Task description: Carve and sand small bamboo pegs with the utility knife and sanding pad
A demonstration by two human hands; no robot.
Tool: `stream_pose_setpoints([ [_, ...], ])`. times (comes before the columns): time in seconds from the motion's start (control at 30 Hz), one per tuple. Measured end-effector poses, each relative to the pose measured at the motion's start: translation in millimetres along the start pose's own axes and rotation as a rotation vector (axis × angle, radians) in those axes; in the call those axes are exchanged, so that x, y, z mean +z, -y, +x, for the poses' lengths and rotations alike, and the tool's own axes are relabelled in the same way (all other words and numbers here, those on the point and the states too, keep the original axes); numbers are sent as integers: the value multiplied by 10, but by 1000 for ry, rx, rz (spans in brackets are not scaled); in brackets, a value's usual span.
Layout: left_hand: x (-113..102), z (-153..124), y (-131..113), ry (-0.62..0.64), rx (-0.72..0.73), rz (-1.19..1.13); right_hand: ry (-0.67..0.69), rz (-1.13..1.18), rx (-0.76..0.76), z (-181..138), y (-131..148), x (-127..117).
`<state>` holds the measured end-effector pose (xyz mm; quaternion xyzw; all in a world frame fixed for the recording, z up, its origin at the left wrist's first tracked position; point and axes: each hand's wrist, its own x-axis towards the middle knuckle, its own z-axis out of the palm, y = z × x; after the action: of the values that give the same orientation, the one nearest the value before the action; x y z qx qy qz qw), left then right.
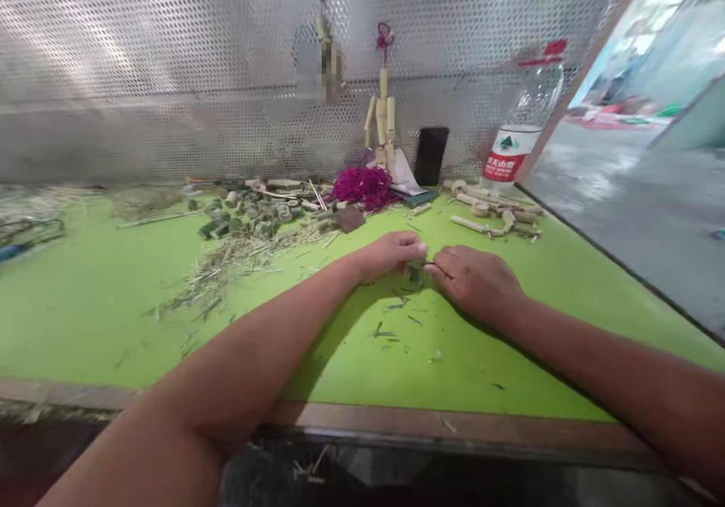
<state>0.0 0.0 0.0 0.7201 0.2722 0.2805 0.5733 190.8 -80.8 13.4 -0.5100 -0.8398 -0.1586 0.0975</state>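
Note:
My left hand (395, 255) is closed, its thumb and fingers pinching a small green stem piece (416, 273) just above the green tabletop (362, 371). Close on its right, my right hand (476, 277) is closed around a thin dark strip-like thing (439, 267), mostly hidden by the fingers; whether it is a blade I cannot tell. The fingertips of both hands nearly meet at the green piece. Thin dark green shavings (386, 332) lie scattered on the table below the hands.
Cut stem chunks (249, 216) and straw-like shavings (220, 265) lie left. Behind are purple shredded strands (362, 188), a jointed stick figure (381, 118), a black phone-like slab (431, 156) and a large plastic bottle (513, 144). Pale jointed sticks (498, 208) lie right.

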Motion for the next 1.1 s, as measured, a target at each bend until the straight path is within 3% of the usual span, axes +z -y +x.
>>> stream_pose_setpoints([
  [0.13,21,-14,-24,71,43,24,117,1,-124,-10,78,17],
  [0.23,20,-17,-12,56,45,20,128,1,-162,-21,101,5],
  [0.53,42,-15,-48,32,-9,-45,-56,27,-10,-49,8,3],
  [0.73,52,26,-50,-27,-83,-121,-116,-6,-38,-44,-5,33],
  [0.93,45,40,-16,-13,-65,-112,-38,-13,-41,-41,10,8],
  [1.1,50,13,-25,47,-7,-102,106,8,-106,-26,66,-12],
])
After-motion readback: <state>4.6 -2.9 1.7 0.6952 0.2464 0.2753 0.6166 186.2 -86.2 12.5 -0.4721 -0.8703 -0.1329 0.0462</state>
